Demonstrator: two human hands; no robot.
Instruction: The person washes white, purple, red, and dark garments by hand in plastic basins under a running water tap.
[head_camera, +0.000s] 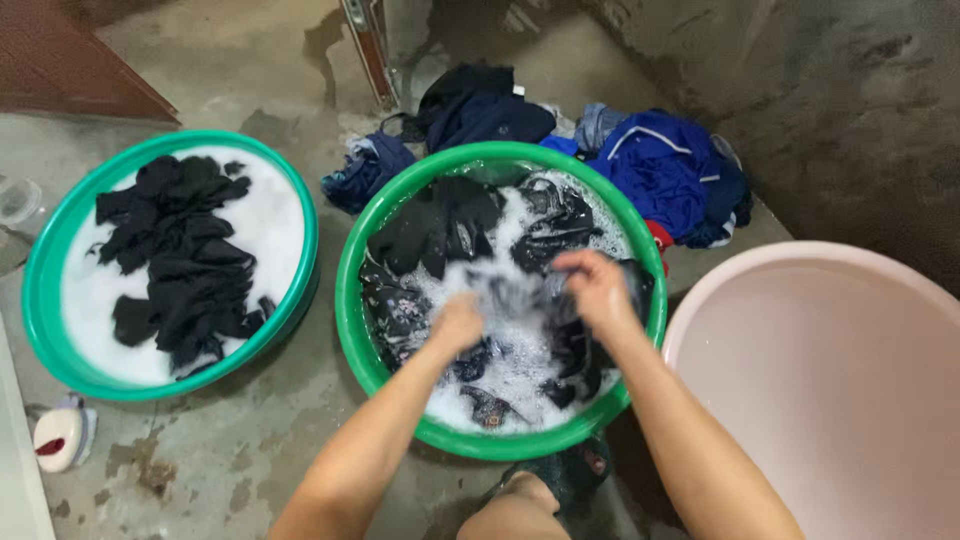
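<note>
A green basin in the middle holds soapy foam and several dark clothes. My left hand and my right hand are both inside it, closed on a dark wet garment stretched between them; the cloth is blurred. Other dark pieces float at the basin's far side. My knee and a dark sandal show below the basin.
Another green basin at left holds foam and a black garment. A pale pink tub of water stands at right. Blue and dark clothes are piled behind. A small white bottle lies on the wet concrete floor.
</note>
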